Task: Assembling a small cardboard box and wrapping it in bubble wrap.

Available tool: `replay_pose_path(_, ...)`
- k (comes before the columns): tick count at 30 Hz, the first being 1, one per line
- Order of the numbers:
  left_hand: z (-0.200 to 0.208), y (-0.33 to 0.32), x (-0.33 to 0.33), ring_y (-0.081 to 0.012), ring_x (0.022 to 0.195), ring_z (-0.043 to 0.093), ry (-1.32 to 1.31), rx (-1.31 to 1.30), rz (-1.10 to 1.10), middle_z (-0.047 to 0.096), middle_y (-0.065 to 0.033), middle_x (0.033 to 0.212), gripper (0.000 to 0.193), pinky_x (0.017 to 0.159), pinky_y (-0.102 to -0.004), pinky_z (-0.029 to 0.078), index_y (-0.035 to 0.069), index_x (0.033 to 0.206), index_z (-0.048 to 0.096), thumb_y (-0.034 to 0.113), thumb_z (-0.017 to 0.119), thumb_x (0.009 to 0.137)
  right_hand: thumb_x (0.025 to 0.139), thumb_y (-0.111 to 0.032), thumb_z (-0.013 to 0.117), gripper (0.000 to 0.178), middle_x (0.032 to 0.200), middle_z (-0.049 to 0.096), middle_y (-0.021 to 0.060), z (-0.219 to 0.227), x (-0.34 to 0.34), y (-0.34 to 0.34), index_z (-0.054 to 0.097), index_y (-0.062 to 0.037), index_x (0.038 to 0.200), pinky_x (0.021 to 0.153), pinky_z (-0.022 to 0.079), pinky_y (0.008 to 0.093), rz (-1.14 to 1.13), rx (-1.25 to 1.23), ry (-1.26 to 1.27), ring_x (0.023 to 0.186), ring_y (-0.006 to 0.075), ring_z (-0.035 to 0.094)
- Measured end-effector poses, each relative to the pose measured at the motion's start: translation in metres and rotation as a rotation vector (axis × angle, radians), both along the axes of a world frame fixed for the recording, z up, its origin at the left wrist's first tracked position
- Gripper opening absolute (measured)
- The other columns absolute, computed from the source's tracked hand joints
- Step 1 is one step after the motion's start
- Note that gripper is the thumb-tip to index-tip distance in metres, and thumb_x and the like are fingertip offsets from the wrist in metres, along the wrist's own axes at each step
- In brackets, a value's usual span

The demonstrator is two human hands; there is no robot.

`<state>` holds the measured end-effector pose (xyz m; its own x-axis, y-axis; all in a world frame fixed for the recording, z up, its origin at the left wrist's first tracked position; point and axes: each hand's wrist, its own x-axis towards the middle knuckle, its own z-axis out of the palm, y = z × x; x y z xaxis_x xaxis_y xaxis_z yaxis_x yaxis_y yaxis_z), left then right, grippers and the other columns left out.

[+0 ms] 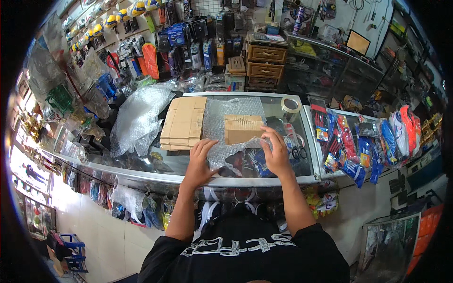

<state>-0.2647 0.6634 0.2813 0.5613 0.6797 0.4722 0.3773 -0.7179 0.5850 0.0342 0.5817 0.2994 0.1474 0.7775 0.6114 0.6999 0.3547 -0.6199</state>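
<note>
A small brown cardboard box (243, 135) lies on a sheet of clear bubble wrap (233, 107) spread over the glass counter. The wrap's near edge is lifted and crumpled between my two hands. My left hand (200, 162) has its fingers curled at the left part of that edge, just below a stack of flattened cardboard boxes (184, 121). On the other side, my right hand (275, 152) pinches the raised edge close to the box's right corner. The exact contact of my left fingertips is hard to see through the clear film.
More bubble wrap (141, 115) is heaped on the left. A tape roll (290, 105) and scissors (298, 147) lie to the right on the glass counter (278, 172). Packaged sports goods (349, 141) cover the counter farther right. A wooden drawer cabinet (266, 61) stands behind.
</note>
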Motion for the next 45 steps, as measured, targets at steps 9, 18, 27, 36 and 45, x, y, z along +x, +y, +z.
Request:
replay_pose_path(9,0.027,0.016,0.047,-0.0402,0.153,0.049,-0.149,0.051,-0.119,0.055,-0.0169,0.165,0.049,0.127,-0.0510,0.038,0.010,0.145,0.073,0.009,0.075,0.096,0.105,-0.015,0.069,0.016,0.121,0.067,0.0182,-0.016,0.001,-0.009,0.065,-0.0007,0.112,0.106,0.050,0.0498,0.034,0.120,-0.045,0.125,0.0408,0.064)
replay_pose_path(18,-0.001,0.047,0.069,-0.0315,0.126,0.069,-0.421,-0.247,-0.150,0.078,-0.0159,0.125,0.019,0.113,-0.0441,0.049,0.000,0.116,0.080,0.009,0.068,0.104,0.099,-0.010,0.074,0.015,0.100,0.065,0.0154,0.003,0.010,-0.001,0.065,0.0014,0.100,0.090,0.050,0.0428,0.042,0.017,0.113,0.096,0.0368,0.062)
replay_pose_path(27,-0.013,0.047,0.076,-0.0245,0.121,0.068,-0.705,-0.404,-0.158,0.075,-0.0127,0.130,0.024,0.112,-0.0399,0.049,-0.001,0.124,0.068,0.000,0.071,0.101,0.096,-0.014,0.077,0.022,0.120,0.073,0.0118,0.010,0.026,0.035,0.064,-0.0007,0.085,0.109,0.046,0.0416,0.252,-0.003,0.167,0.118,0.0244,0.066)
replay_pose_path(36,0.004,0.044,0.059,-0.0358,0.133,0.064,-0.441,-0.275,-0.337,0.071,-0.0228,0.137,0.021,0.116,-0.0457,0.045,0.000,0.114,0.074,0.014,0.071,0.099,0.097,-0.015,0.075,0.021,0.125,0.070,0.0130,-0.008,0.033,0.041,0.065,-0.0008,0.085,0.113,0.043,0.0413,0.391,-0.176,0.471,0.122,0.0241,0.064)
replay_pose_path(45,0.009,0.041,0.069,-0.0317,0.134,0.063,-0.382,-0.416,-0.244,0.070,-0.0228,0.142,0.036,0.116,-0.0440,0.045,-0.002,0.118,0.073,0.030,0.073,0.101,0.100,-0.015,0.072,0.027,0.104,0.063,0.0039,-0.007,0.032,0.043,0.060,-0.0009,0.081,0.101,0.043,0.0335,0.435,-0.252,0.633,0.103,0.0150,0.059)
